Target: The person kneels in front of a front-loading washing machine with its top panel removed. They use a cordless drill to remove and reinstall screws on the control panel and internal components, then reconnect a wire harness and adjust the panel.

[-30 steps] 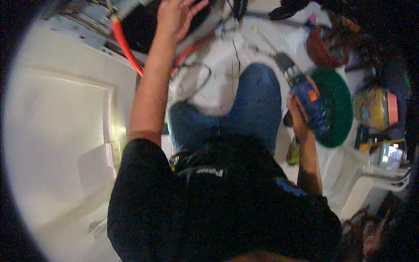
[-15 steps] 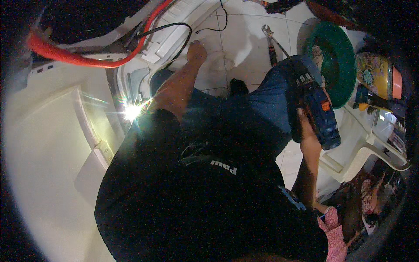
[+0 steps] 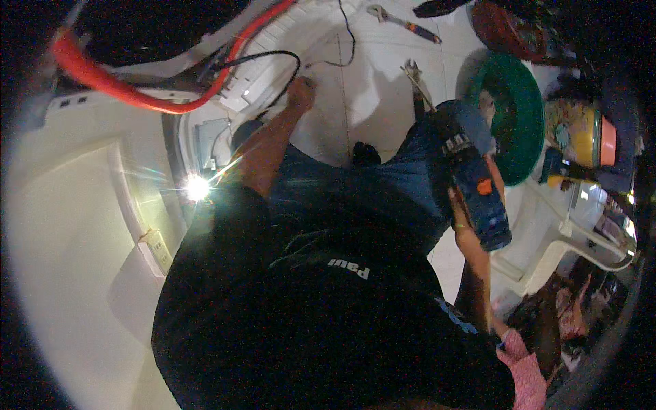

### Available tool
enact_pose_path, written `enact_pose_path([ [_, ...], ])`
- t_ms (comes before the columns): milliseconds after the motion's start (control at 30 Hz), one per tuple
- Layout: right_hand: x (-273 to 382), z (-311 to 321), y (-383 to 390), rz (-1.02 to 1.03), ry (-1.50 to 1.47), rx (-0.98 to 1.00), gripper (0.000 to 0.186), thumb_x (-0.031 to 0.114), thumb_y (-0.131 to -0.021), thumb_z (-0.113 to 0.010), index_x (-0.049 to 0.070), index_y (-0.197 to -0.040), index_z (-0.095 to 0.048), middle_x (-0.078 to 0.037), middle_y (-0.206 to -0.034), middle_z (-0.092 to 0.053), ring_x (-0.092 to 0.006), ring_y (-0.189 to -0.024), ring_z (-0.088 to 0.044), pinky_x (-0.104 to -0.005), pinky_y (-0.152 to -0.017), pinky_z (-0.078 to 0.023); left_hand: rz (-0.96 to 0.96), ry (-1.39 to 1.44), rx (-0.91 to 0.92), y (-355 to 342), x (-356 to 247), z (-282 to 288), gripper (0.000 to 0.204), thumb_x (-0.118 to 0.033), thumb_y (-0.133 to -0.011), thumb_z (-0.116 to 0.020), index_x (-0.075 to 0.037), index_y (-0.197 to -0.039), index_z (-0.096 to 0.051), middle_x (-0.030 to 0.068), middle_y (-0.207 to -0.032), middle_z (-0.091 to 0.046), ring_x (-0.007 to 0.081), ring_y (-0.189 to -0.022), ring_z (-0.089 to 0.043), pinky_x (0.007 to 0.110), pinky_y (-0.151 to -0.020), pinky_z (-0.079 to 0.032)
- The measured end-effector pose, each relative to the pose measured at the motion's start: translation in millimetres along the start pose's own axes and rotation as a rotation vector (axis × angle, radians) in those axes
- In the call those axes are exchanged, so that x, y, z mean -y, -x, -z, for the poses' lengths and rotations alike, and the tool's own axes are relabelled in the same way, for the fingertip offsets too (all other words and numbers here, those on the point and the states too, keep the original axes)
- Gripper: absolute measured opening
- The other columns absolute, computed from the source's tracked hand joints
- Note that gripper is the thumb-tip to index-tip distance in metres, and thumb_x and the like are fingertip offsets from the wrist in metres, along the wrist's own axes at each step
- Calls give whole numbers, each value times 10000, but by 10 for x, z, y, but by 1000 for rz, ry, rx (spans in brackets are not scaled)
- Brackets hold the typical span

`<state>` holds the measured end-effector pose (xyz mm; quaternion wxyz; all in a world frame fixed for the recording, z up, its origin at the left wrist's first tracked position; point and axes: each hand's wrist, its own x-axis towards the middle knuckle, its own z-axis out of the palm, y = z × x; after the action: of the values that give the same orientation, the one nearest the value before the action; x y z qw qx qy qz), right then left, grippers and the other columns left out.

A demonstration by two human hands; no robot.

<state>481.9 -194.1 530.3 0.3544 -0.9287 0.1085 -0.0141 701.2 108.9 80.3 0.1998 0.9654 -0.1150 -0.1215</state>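
My right hand [image 3: 462, 217] is wrapped round the grip of a dark blue and black cordless drill [image 3: 478, 195] with an orange mark. The drill lies over my right thigh, and a long thin bit [image 3: 422, 92] runs from its chuck toward the floor. Behind the bit, on the tiles, is an adjustable wrench [image 3: 412, 67]. My left hand [image 3: 301, 93] is closed beside a black cable [image 3: 295, 60], near the curved white plastic housing [image 3: 254, 85] of an appliance. Whatever its fingers hold, if anything, is hidden.
A thick red-orange hose [image 3: 164, 104] arches over the housing. Another adjustable wrench [image 3: 404, 24] lies farther off. To the right are a green basin [image 3: 531, 119], a white plastic chair [image 3: 547, 263] and pink patterned cloth [image 3: 526, 379]. A bright lamp [image 3: 198, 187] glares beside my left arm.
The view has shifted slightly, bringing the farther wrench into fuller sight. The drill now appears a little lower and more to the left, still in my right hand. My left hand stays closed near the cable.
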Motion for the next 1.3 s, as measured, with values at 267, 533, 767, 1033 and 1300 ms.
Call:
enact_pose_path([
  [267, 347, 96, -139, 526, -30, 168, 837, 168, -730, -853, 4, -1441, -444, -183, -1355, -549, -292, -1209, -579, -398, -1069, -441, 195, 2036, -250, 1290, -925, 2852, 310, -278, -1049, -544, -62, -1271, -556, 106, -1247, -635, 283, -1112, -643, 429, -937, -547],
  [533, 827, -92, -429, 588, -505, 254, 817, 85, -726, -868, 54, -1419, -437, -134, -1256, -575, -244, -1104, -622, -370, -952, -532, -260, 2023, -649, 2349, -1332, 4269, 380, -260, -1047, -541, -47, -1359, -497, 111, -1332, -614, 283, -1186, -644, 406, -962, -574],
  [767, 986, -110, -550, 918, -395, 185, 821, 159, -755, -878, 38, -1409, -396, -145, -1219, -593, -245, -1055, -632, -366, -912, -545, -395, 2050, -700, 2640, -1302, 4455, 320, -221, -1054, -527, -46, -1322, -508, 122, -1272, -635, 298, -1139, -666, 418, -927, -599],
  [1033, 943, -132, -586, 763, -495, 239, 827, 97, -668, -896, 64, -1381, -479, -144, -1248, -599, -277, -1125, -612, -390, -1017, -490, -489, 2106, -792, 2638, -1395, 4471, 334, -242, -1039, -559, -71, -1321, -508, 95, -1222, -668, 270, -1026, -713, 383, -813, -629],
  [1300, 1028, -128, -603, 925, -503, 244, 769, 105, -769, -861, 26, -1401, -428, -159, -1240, -622, -235, -1051, -642, -363, -960, -519, -337, 1983, -811, 2626, -1391, 4518, 288, -243, -1032, -575, -71, -1260, -541, 72, -1094, -685, 250, -947, -729, 365, -768, -631],
])
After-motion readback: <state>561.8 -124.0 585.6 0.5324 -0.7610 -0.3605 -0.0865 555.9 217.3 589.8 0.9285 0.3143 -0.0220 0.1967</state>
